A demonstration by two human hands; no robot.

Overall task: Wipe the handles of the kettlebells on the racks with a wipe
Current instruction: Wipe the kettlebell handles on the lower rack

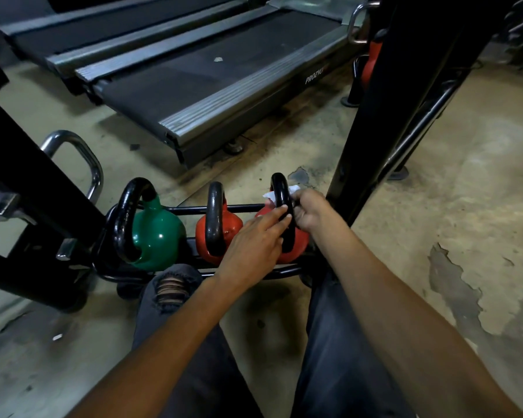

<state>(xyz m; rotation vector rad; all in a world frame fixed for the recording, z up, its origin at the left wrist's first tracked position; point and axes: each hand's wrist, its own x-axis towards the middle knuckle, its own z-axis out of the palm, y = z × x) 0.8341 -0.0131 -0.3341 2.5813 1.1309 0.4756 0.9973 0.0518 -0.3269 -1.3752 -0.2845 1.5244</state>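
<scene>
**Wipe [271, 197] on the end kettlebell's handle**

The black handle [281, 191] stands upright, its loop running away from the viewer, atop the red kettlebell [299, 242] at the low rack's [187, 209] right end. The right hand [310, 212] clutches the wipe against it. The left hand [254, 239] lays straight fingers on it.

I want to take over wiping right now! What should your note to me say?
Left hand: fingers straight, tips touching the handle of the right red kettlebell.
Right hand: grips the white wipe against that same handle.
Things: green kettlebell, middle red kettlebell and the right red one sit in a row on the low rack.
Done: the wipe is on the right red handle; which handles are already clean cannot be told.
Left: finish this handle, check the other two, then what looks like another red kettlebell behind the black post.
</scene>
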